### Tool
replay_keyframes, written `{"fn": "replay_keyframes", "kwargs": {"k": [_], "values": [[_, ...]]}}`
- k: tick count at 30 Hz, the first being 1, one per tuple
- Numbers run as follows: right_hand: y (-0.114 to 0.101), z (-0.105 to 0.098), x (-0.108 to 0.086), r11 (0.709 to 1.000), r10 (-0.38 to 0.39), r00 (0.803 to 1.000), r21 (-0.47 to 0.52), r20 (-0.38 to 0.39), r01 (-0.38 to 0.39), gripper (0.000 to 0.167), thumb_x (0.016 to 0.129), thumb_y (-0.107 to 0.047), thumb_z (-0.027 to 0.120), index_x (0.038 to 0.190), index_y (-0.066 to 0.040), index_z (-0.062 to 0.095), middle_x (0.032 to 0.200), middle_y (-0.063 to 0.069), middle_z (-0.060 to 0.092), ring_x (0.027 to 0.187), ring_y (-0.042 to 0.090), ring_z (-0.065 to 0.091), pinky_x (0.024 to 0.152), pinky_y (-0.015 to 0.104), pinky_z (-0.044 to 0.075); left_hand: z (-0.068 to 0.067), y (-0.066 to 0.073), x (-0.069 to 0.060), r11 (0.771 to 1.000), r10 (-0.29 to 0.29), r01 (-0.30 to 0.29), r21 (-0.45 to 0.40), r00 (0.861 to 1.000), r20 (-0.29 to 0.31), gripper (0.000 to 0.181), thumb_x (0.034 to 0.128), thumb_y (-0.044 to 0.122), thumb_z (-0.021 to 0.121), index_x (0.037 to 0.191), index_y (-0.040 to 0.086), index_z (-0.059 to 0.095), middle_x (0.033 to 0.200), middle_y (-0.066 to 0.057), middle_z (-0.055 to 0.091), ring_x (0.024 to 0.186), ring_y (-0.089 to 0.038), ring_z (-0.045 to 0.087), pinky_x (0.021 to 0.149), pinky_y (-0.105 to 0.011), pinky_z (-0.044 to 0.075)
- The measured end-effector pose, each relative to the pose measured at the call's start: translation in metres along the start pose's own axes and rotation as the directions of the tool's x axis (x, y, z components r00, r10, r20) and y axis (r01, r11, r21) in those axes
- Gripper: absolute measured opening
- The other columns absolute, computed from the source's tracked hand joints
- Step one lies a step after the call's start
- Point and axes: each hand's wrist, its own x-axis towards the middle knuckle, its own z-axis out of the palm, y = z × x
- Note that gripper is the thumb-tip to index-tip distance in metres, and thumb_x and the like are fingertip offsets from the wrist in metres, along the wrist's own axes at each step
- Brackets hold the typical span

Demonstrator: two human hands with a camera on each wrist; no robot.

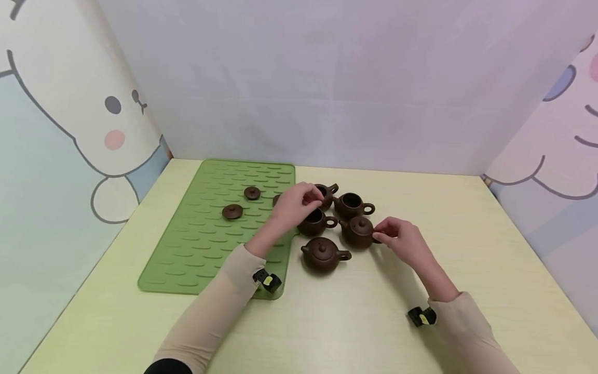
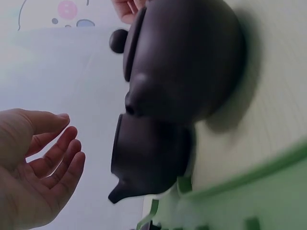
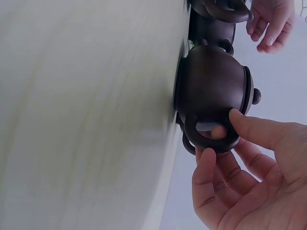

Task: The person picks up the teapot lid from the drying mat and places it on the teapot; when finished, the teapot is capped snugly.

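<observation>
My right hand (image 1: 404, 241) pinches the handle of a dark brown lidded teapot (image 1: 358, 232); the right wrist view shows thumb and fingers around the handle of this teapot (image 3: 213, 86). My left hand (image 1: 296, 205), holding nothing, hovers over an open-topped teapot (image 1: 310, 226), its fingers loosely bent with the thumb near them (image 2: 41, 167). Two more lidless teapots stand behind, one at the back (image 1: 329, 191) and one to its right (image 1: 350, 206). Nearer the front is another lidded teapot (image 1: 321, 256).
A green textured mat (image 1: 201, 249) lies on the left of the pale table (image 1: 355, 322). On it rest a lid (image 1: 252, 193), a second lid (image 1: 232, 211) and a third (image 1: 276, 199), partly behind my left hand. A pale curtain (image 1: 327, 83) hangs behind the table.
</observation>
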Motion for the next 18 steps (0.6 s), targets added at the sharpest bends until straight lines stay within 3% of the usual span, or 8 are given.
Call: {"fn": "replay_keyframes", "kwargs": {"k": [8, 18], "values": [[-0.001, 0.0, 0.0, 1.0, 0.009, 1.0, 0.002, 0.002, -0.009, 0.011, 0.093, -0.014, 0.069, 0.101, -0.006, 0.071, 0.093, 0.011, 0.075, 0.079, 0.012, 0.063, 0.063, 0.027, 0.049, -0.025, -0.019, -0.007, 0.998, -0.035, 0.033, -0.056, 0.999, -0.034, 0.011, 0.0966, 0.011, 0.065, 0.105, 0.006, 0.069, 0.108, -0.01, 0.069, 0.097, -0.023, 0.068, 0.086, -0.033, 0.058], [0.0, 0.0, 0.0, 1.0, -0.001, 1.0, 0.006, -0.002, 0.001, 0.012, 0.093, -0.014, 0.07, 0.101, -0.006, 0.071, 0.092, 0.011, 0.075, 0.078, 0.012, 0.063, 0.062, 0.026, 0.049, -0.054, -0.049, -0.022, 0.992, -0.122, 0.12, -0.041, 0.99, -0.067, 0.017, 0.0985, 0.016, 0.064, 0.111, 0.007, 0.068, 0.113, -0.009, 0.069, 0.103, -0.026, 0.067, 0.09, -0.041, 0.057]]}}
